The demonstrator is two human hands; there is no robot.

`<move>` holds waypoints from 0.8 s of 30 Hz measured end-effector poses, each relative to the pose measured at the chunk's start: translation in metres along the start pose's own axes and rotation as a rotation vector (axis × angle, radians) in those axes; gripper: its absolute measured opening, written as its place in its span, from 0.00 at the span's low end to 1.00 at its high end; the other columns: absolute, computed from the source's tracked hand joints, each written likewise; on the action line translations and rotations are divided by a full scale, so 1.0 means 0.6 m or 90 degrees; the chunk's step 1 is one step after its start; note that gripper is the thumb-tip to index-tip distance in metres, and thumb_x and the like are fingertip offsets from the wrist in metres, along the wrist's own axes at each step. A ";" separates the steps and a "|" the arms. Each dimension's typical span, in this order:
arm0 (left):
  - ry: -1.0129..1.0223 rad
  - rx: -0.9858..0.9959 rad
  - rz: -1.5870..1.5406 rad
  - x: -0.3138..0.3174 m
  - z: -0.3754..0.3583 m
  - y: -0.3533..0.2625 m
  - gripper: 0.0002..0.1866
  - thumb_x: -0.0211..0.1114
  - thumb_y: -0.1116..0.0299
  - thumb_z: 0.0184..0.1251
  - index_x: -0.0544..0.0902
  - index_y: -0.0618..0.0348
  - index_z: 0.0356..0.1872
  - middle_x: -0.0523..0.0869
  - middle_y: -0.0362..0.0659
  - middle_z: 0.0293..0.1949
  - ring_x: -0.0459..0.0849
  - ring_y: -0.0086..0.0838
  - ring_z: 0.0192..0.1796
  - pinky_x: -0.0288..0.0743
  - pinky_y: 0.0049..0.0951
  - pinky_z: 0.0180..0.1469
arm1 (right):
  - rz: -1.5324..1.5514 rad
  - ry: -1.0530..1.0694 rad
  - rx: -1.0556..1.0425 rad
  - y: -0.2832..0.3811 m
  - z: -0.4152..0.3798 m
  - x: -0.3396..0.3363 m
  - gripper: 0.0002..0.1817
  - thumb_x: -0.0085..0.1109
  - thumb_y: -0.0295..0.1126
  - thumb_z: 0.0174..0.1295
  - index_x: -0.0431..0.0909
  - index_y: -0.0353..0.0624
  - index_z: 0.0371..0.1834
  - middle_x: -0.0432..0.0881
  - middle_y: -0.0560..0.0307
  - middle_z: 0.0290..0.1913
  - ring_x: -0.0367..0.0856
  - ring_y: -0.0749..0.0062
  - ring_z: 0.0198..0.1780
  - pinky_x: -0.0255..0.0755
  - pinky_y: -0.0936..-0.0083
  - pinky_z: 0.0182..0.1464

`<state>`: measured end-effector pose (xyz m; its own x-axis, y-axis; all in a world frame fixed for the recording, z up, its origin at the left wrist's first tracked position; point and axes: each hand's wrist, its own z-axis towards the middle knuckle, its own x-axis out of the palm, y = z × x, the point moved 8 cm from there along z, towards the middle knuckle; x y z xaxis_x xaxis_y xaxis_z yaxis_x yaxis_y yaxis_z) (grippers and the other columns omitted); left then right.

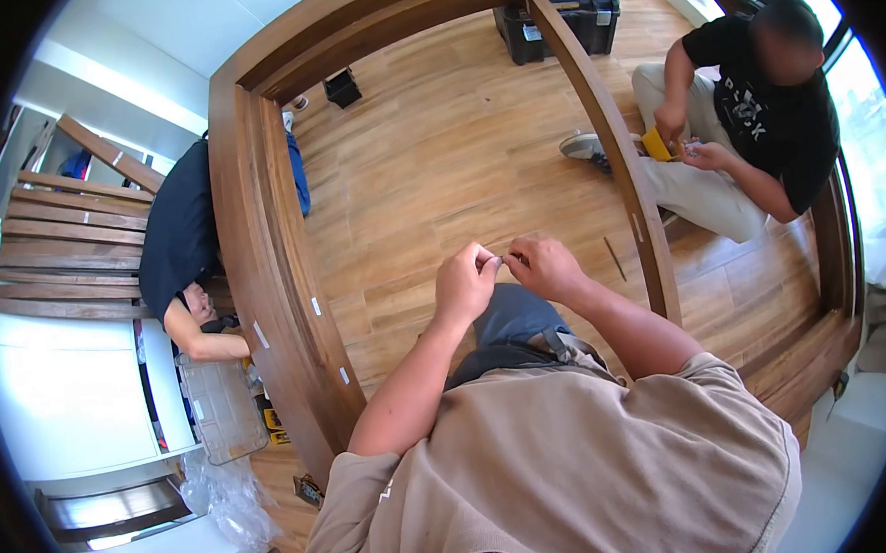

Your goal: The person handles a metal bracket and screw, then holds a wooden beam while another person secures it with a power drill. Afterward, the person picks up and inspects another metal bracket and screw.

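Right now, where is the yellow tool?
In the head view, the yellow tool is upper right, in a seated co-worker's hand, just right of the wooden frame's centre rail.

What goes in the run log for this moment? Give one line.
left hand: pinching small item | right hand: meets left at fingertips | wooden frame: on floor, around wearer | two other people nearby

Brown wooden frame [261, 246], beige shirt [573, 460], co-worker's black shirt [765, 109].

Smooth, satin dark wooden frame [261, 246] over lighter, matt wood-grain plank floor [437, 167].
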<state>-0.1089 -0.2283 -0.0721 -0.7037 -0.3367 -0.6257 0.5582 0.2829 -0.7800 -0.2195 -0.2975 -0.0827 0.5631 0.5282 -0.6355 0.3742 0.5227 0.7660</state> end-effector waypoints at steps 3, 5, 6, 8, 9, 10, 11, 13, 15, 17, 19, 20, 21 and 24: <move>0.002 0.005 0.005 0.005 -0.002 -0.001 0.07 0.65 0.69 0.54 0.79 0.61 0.26 0.83 0.48 0.23 0.83 0.38 0.27 0.74 0.34 0.31 | -0.002 0.000 0.029 -0.003 -0.009 -0.004 0.12 0.55 0.37 0.56 0.75 0.39 0.26 0.78 0.43 0.25 0.77 0.46 0.31 0.70 0.57 0.34; 0.006 0.002 0.017 0.013 0.001 0.007 0.07 0.65 0.69 0.54 0.79 0.61 0.26 0.83 0.48 0.23 0.83 0.39 0.27 0.74 0.34 0.31 | -0.006 0.001 0.038 -0.007 -0.010 -0.003 0.12 0.55 0.37 0.56 0.75 0.39 0.26 0.78 0.43 0.25 0.77 0.46 0.31 0.70 0.57 0.34; 0.005 0.000 0.032 0.015 0.002 0.008 0.07 0.65 0.69 0.54 0.79 0.61 0.26 0.83 0.48 0.23 0.83 0.39 0.27 0.74 0.34 0.31 | -0.008 0.002 0.042 -0.010 -0.011 -0.002 0.12 0.55 0.37 0.56 0.75 0.39 0.26 0.78 0.43 0.25 0.77 0.46 0.32 0.70 0.56 0.34; 0.008 -0.006 0.023 0.022 0.006 0.012 0.07 0.65 0.69 0.55 0.79 0.62 0.26 0.83 0.49 0.23 0.83 0.39 0.28 0.75 0.33 0.31 | -0.003 -0.003 0.056 -0.017 -0.010 -0.002 0.12 0.54 0.37 0.57 0.75 0.39 0.26 0.78 0.43 0.25 0.78 0.46 0.32 0.70 0.56 0.34; -0.001 -0.008 0.019 0.020 0.009 0.014 0.07 0.65 0.68 0.55 0.79 0.62 0.26 0.83 0.49 0.23 0.83 0.39 0.28 0.75 0.33 0.32 | 0.004 -0.012 0.056 -0.020 -0.008 -0.001 0.12 0.54 0.38 0.57 0.75 0.39 0.26 0.78 0.43 0.26 0.78 0.46 0.32 0.69 0.55 0.34; 0.011 0.000 0.014 0.020 0.012 0.016 0.07 0.65 0.68 0.55 0.79 0.62 0.26 0.83 0.49 0.23 0.83 0.39 0.28 0.75 0.33 0.32 | -0.001 -0.020 0.068 -0.028 -0.007 0.002 0.12 0.54 0.38 0.57 0.75 0.39 0.26 0.78 0.43 0.26 0.78 0.46 0.32 0.69 0.55 0.34; 0.029 0.002 -0.009 0.021 0.015 0.019 0.08 0.65 0.68 0.55 0.80 0.62 0.29 0.83 0.49 0.25 0.83 0.37 0.29 0.75 0.32 0.33 | 0.024 -0.017 0.036 -0.032 -0.005 0.005 0.12 0.54 0.38 0.58 0.75 0.39 0.27 0.78 0.43 0.26 0.77 0.46 0.32 0.69 0.56 0.34; 0.069 0.009 -0.056 0.026 0.018 0.021 0.10 0.65 0.68 0.56 0.81 0.63 0.36 0.84 0.47 0.27 0.84 0.31 0.30 0.76 0.29 0.34 | 0.037 -0.030 0.018 -0.041 -0.006 -0.009 0.12 0.54 0.38 0.58 0.75 0.40 0.27 0.78 0.44 0.25 0.77 0.46 0.32 0.69 0.56 0.33; 0.079 0.007 -0.076 0.029 0.013 0.020 0.13 0.66 0.68 0.57 0.79 0.63 0.42 0.84 0.48 0.30 0.84 0.30 0.32 0.77 0.28 0.36 | 0.142 0.009 0.004 -0.047 -0.007 -0.021 0.11 0.54 0.37 0.59 0.76 0.40 0.29 0.78 0.44 0.25 0.76 0.44 0.31 0.69 0.58 0.32; 0.087 -0.024 -0.060 0.022 0.003 0.043 0.20 0.64 0.69 0.59 0.74 0.64 0.51 0.83 0.48 0.38 0.83 0.28 0.36 0.77 0.26 0.39 | 0.140 -0.037 0.019 -0.084 -0.004 -0.036 0.11 0.54 0.36 0.60 0.76 0.38 0.29 0.77 0.47 0.21 0.76 0.54 0.24 0.69 0.65 0.27; 0.102 -0.054 -0.027 0.016 -0.011 0.090 0.21 0.63 0.70 0.60 0.72 0.64 0.54 0.82 0.48 0.43 0.82 0.28 0.40 0.77 0.24 0.41 | 0.332 -0.078 0.161 -0.145 -0.006 -0.051 0.12 0.54 0.35 0.62 0.75 0.37 0.28 0.76 0.54 0.18 0.74 0.71 0.19 0.67 0.74 0.24; 0.101 -0.071 -0.019 0.010 -0.020 0.114 0.21 0.63 0.69 0.60 0.72 0.64 0.54 0.81 0.48 0.44 0.82 0.28 0.41 0.77 0.24 0.41 | 0.327 -0.091 0.165 -0.160 -0.008 -0.064 0.12 0.54 0.35 0.62 0.75 0.37 0.28 0.76 0.54 0.18 0.74 0.71 0.19 0.67 0.74 0.24; 0.090 -0.088 -0.027 0.002 -0.031 0.137 0.21 0.64 0.69 0.59 0.73 0.63 0.54 0.82 0.49 0.44 0.82 0.29 0.40 0.76 0.26 0.42 | 0.369 -0.144 0.216 -0.185 -0.014 -0.082 0.12 0.53 0.35 0.63 0.75 0.36 0.28 0.75 0.57 0.18 0.73 0.77 0.19 0.66 0.77 0.23; 0.075 -0.162 -0.046 -0.023 -0.063 0.208 0.21 0.64 0.69 0.59 0.73 0.63 0.53 0.81 0.50 0.45 0.82 0.29 0.39 0.76 0.27 0.42 | 0.433 -0.232 0.262 -0.258 -0.020 -0.099 0.12 0.52 0.35 0.64 0.75 0.36 0.29 0.74 0.62 0.18 0.72 0.82 0.19 0.66 0.82 0.22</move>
<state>-0.0465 -0.1544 -0.1603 -0.7922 -0.2619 -0.5512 0.3865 0.4837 -0.7853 -0.3198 -0.4017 -0.1648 0.9351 0.3541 -0.0111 0.0677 -0.1479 0.9867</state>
